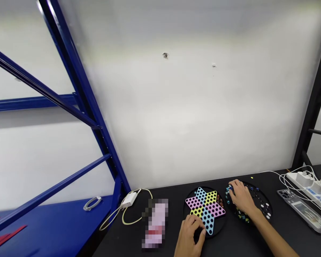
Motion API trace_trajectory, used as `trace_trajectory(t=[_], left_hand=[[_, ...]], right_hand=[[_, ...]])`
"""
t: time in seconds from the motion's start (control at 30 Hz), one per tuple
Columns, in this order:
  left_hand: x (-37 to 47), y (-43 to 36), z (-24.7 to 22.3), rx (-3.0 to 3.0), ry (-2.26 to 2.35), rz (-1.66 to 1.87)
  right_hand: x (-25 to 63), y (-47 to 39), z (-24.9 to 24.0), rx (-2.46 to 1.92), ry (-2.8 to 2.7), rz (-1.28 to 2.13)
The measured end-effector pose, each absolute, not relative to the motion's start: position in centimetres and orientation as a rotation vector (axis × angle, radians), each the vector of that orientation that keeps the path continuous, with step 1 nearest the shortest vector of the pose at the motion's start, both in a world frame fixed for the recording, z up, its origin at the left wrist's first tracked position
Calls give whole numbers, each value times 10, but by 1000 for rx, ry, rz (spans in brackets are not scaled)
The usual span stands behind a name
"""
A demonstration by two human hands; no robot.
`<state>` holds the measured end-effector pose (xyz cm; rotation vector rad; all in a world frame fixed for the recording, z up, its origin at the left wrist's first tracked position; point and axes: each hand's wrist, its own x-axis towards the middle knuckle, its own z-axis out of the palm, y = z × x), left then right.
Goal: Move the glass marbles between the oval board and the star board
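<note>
A star-shaped Chinese checkers board point(204, 206), with pink, yellow and blue points full of dark holes, lies in a round black tray point(221, 228). My left hand point(190, 233) is at its near left edge, fingers curved over the rim and thumb apart from them; nothing shows in its grasp. My right hand point(241, 195) reaches over a second round black tray point(270, 205), fingertips down by the blue marbles point(228, 195) at its left side, thumb and index apart. Whether a marble touches the fingertips is hidden. White round pieces point(267, 210) lie at that tray's right.
Brown marbles point(219, 201) sit beside the star. A phone-like device point(303, 210) and a white power strip point(314, 189) with cables lie at right. At left are a white adapter point(130, 200) with a looped cable, a blurred pink item point(156, 223) and a blue metal frame point(88, 92).
</note>
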<state>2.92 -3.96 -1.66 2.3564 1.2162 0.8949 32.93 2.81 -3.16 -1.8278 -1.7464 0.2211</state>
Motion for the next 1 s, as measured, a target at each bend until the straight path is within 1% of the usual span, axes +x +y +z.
trace_trajectory(t=[0.23, 0.43, 0.63, 0.8, 1.0], left_hand=[[31, -42, -9, 2337, 1227, 934], [31, -44, -7, 2331, 1246, 892], [31, -43, -10, 2329, 1227, 914], [31, -44, -7, 2313, 1225, 911], [32, -43, -8, 2325, 1229, 910]], right_hand=[[377, 25, -43, -1748, -1563, 460], [425, 37, -33, -1665, -1220, 560], [461, 38, -36, -1861, -1286, 442], [453, 32, -47, -2033, -1581, 269], [445, 41, -54, -2183, -1760, 183]])
